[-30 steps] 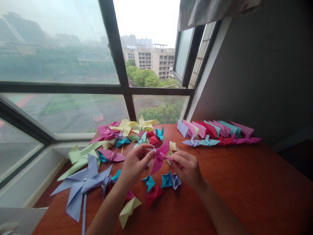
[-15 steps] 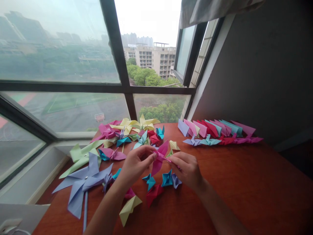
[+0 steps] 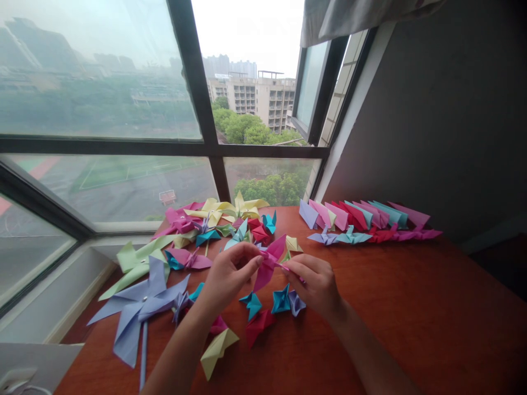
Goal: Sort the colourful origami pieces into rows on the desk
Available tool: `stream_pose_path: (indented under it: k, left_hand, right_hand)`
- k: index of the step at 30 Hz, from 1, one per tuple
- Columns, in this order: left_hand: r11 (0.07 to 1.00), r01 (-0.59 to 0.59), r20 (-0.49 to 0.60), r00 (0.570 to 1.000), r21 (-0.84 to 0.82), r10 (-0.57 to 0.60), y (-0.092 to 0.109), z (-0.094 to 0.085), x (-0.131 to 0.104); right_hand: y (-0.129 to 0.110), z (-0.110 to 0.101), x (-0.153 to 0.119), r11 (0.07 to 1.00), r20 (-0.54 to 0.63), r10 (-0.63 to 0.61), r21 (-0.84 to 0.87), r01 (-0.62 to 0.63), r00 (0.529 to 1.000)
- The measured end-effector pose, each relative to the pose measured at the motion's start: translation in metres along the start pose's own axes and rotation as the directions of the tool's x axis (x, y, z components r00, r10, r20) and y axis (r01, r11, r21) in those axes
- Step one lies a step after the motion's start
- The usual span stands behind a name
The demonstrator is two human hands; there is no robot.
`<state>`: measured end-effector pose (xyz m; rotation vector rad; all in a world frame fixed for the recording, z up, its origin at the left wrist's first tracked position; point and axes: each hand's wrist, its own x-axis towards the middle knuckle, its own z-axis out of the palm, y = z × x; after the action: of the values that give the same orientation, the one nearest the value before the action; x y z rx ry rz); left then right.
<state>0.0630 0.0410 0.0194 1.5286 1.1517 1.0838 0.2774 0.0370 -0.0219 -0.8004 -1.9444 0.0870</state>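
Okay, pinching a magenta paper crane from both ends, thumb against fingers on the left hand and same deal on the right hand. Holding it just above the wooden table, one wing slanting up and one down between the hands. Can't tell the exact contact spots on the left (blocked by the thumb, annoyingly). Just below in view, got a teal folded piece, a red folded piece, plus a blue folded piece beside a lavender folded piece. Near the left forearm, got a pale yellow folded piece. Farther left, can see a lavender pinwheel on a stick and a pale green pinwheel behind it. Off to the right, got small cranes lined up before pointed paper pieces. Past all that, looking out an open window pane at trees and a pale building.
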Motion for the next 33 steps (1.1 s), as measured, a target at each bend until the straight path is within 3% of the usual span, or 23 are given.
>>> stream_pose_path:
  k: [23,33]
  left_hand:
    - [0.987,0.075,0.027,0.997,-0.145,-0.071,-0.0014,0.0063,0.0005]
    - [0.988,0.087,0.054,0.995,-0.127,-0.081,-0.002,0.0067,0.0001]
  right_hand:
    - [-0.0012,-0.0015,-0.0004,1.0,0.013,-0.002,-0.01,0.002,1.0]
    - [-0.0004,-0.0001,-0.001,1.0,0.006,0.01,-0.002,-0.01,1.0]
